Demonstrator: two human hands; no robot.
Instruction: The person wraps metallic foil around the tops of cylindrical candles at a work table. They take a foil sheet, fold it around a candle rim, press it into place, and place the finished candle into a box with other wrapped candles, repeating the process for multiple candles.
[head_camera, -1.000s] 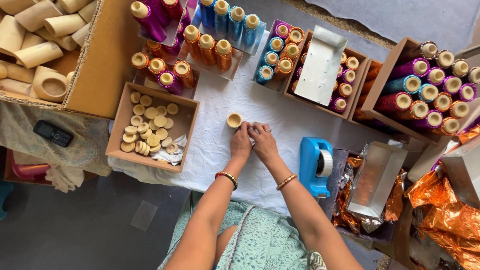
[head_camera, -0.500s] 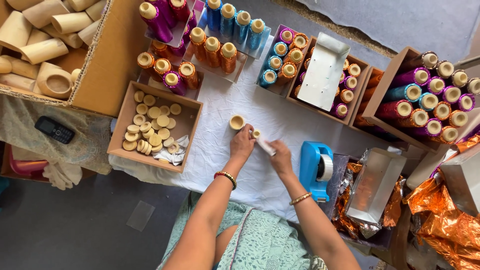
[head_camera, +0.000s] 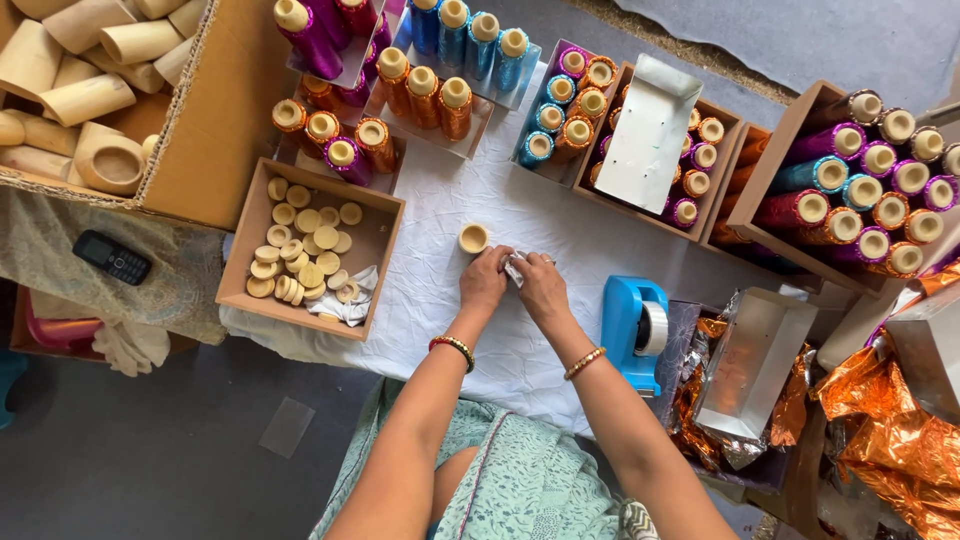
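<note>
- The white cloth carried a bare patch around the two hands; it was hemmed in by the shallow cardboard box of round discs on the left, the trays of foil-wrapped spools along the far edge, and the blue tape dispenser close on the right.
- The cloth's near edge ended at the person's lap, and its left edge fell off to grey floor beside a black phone lying on a patterned fabric.
- Both forearms reached forward from the lap and converged, wrists nearly side by side, each wearing a bangle.
- The left hand was curled, knuckles up, its fingers pinching one end of a small silvery wrapped piece.
- The right hand was likewise closed, fingers gripping the other side of that piece, the two hands touching around it.
- The silvery piece sat low over the cloth's middle, mostly hidden by the fingers; which way its long axis ran could not be told.
- A single cream ring-shaped cap stood on the cloth just beyond the left hand, opening upward, apart from the fingers.
</note>
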